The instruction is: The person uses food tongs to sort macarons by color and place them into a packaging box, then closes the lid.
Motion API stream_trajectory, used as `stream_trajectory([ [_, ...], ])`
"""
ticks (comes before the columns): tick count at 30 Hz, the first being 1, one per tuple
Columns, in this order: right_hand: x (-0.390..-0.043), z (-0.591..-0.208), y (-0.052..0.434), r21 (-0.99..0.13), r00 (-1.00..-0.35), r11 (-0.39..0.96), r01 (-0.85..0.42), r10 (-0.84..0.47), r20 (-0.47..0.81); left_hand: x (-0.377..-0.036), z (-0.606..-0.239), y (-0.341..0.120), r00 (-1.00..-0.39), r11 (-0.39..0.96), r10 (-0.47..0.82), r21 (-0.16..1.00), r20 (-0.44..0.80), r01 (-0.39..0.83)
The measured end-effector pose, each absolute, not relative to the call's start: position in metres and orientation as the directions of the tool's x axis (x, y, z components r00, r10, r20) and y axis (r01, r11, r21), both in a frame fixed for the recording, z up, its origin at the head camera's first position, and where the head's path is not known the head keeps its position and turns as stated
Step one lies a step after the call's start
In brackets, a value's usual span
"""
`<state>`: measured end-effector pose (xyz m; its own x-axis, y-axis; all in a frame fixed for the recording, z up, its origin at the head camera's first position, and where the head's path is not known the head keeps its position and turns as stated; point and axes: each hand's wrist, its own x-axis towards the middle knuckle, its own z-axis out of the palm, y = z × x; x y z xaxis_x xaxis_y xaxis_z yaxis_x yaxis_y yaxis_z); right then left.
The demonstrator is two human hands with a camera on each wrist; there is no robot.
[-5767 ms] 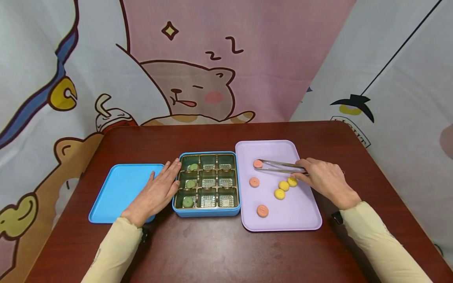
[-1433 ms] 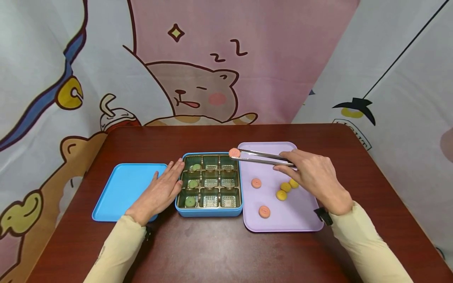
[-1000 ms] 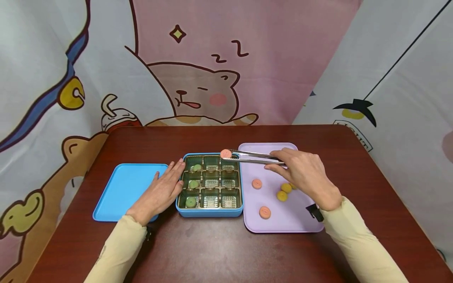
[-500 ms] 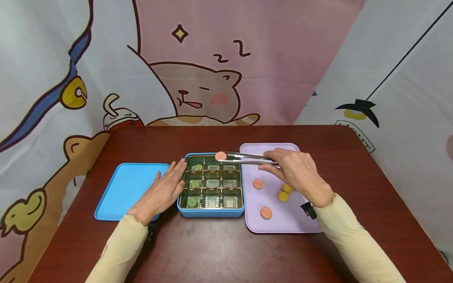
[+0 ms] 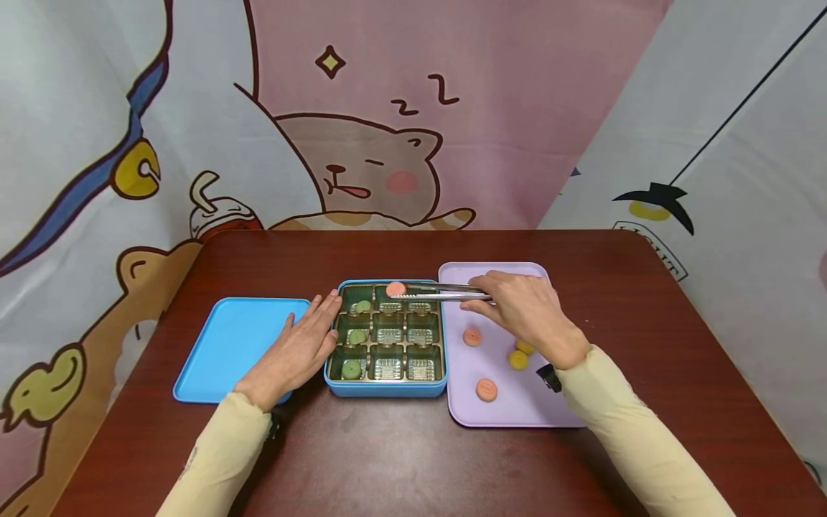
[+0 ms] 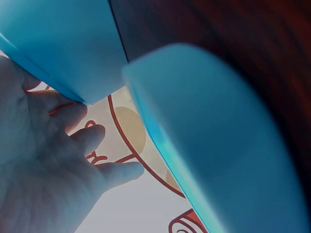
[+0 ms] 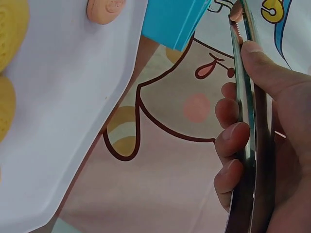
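While cartoon curtains ring it, maybe fabric, wooden table gleams.

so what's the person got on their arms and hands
Both arms are in long, close-fitting pale cream-yellow sleeves that end at the wrists. The left hand and right hand are bare: no gloves, rings or markings show. A small black device, probably the wrist camera mount, sits at the right wrist; a dark edge peeks out under the left cuff.

Blue lid flat on brown table, left of compartment box. Cartoon bear curtain hangs behind table. Three green cakes fill box's left column.
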<state>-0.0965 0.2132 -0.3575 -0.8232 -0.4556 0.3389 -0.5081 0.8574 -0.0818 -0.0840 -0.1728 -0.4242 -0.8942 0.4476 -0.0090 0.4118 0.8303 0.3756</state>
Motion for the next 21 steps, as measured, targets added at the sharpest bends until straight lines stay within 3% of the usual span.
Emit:
stream_trajectory([
  [7,-0.101,-0.360,0.207,-0.035,-0.804,0.849,-0.527,-0.485,0.345,-0.084,-0.424,-0.172,-0.896,0.831,0.444,0.378,-0.012,0.407],
  [21,-0.109,-0.361,0.194,-0.032,-0.835,0.863,-0.504,-0.478,0.272,-0.084,-0.423,-0.172,-0.895,0.833,0.445,0.373,-0.017,0.408],
])
